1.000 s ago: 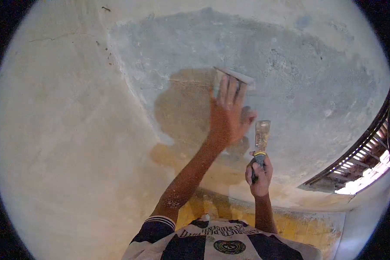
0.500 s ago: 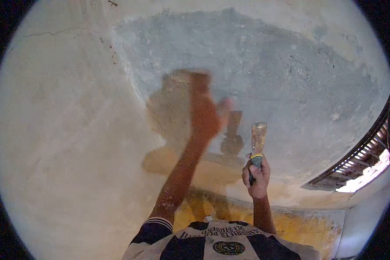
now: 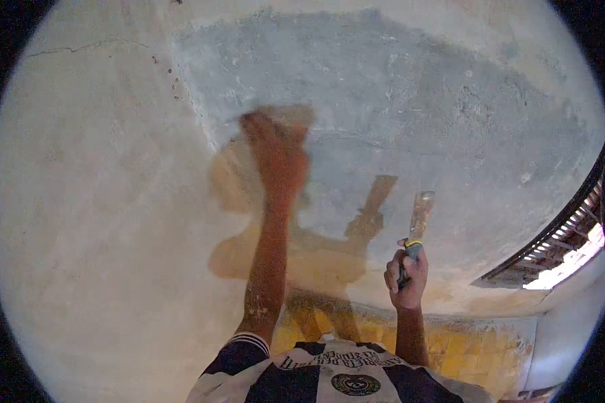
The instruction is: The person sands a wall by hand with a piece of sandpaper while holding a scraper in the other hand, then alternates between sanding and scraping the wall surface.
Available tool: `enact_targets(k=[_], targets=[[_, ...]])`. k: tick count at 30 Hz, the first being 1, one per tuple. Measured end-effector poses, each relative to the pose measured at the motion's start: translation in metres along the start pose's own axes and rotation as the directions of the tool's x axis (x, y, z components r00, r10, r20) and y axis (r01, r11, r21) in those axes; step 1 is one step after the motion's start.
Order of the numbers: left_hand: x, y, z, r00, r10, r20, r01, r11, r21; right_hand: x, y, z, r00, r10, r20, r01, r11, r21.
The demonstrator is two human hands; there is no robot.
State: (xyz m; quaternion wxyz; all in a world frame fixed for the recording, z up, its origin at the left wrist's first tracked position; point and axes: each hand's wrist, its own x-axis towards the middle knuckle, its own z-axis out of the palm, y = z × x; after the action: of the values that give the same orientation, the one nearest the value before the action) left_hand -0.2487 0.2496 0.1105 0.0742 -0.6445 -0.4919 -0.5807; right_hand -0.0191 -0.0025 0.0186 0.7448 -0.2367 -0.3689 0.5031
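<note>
My left hand [image 3: 279,158] is raised against the wall, smeared by motion, at the grey patch [image 3: 410,87] near its left edge. Along its fingertips shows a flat, brownish piece [image 3: 294,115], too blurred to name. Lower down and to the right, my right hand [image 3: 407,274] is wrapped round the dark handle of a putty knife [image 3: 420,218]. The knife has a yellow band and a stained metal blade pointing up, apart from the left hand. Shadows of the arms and knife fall on the wall.
Pale plaster [image 3: 107,201] with a thin crack surrounds the grey patch. A yellow band [image 3: 470,346] runs low on the wall. At the right, a slatted roof edge [image 3: 551,252] lets in bright daylight.
My left hand has swept left across the patch, with its forearm now more upright. My right hand has shifted slightly right and down, tilting the putty knife a little rightward.
</note>
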Motion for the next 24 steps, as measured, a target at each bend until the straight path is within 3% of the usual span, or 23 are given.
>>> enact_targets(k=[1,4,6,8,11,13,16,19,22,24], targets=[[0.015,-0.011,-0.01,0.998,-0.051,-0.028,0.052,0.998,0.023,-0.002,0.001,-0.003,1.0,-0.008,-0.014,0.008,1.0,0.01],[-0.01,0.011,0.009,0.979,0.176,-0.107,-0.158,0.975,0.153,-0.003,0.008,0.0,1.0,0.006,-0.031,-0.006,1.0,0.008],[-0.061,0.059,0.014,0.961,0.188,0.204,-0.202,0.978,0.051,0.0,0.013,0.005,0.999,0.023,-0.028,-0.024,1.0,-0.006],[-0.084,0.1,-0.007,0.871,0.316,0.377,-0.305,0.948,-0.09,0.001,0.019,0.011,0.999,0.039,-0.023,-0.039,0.999,-0.032],[-0.059,0.059,0.009,0.945,0.187,0.268,-0.239,0.955,0.175,0.002,0.019,0.018,0.999,0.029,0.027,-0.027,0.997,-0.072],[-0.019,0.014,0.009,0.998,0.067,-0.004,-0.067,0.997,0.049,0.0,0.017,0.019,0.999,0.025,0.035,-0.023,0.998,-0.062],[-0.011,0.025,-0.002,0.998,0.026,-0.048,-0.021,0.995,0.101,-0.004,0.017,0.015,0.998,0.055,0.042,-0.051,0.994,-0.097],[-0.079,0.061,0.009,0.953,0.195,0.231,-0.226,0.967,0.116,0.003,0.008,0.022,0.997,0.061,0.044,-0.049,0.972,-0.231],[-0.096,0.063,0.015,0.925,0.206,0.318,-0.232,0.972,0.043,0.012,-0.001,0.025,0.995,0.066,0.069,-0.042,0.949,-0.312],[-0.058,0.027,0.02,0.992,0.106,0.067,-0.109,0.993,0.044,0.017,-0.004,0.018,0.991,0.075,0.109,-0.033,0.94,-0.34]])
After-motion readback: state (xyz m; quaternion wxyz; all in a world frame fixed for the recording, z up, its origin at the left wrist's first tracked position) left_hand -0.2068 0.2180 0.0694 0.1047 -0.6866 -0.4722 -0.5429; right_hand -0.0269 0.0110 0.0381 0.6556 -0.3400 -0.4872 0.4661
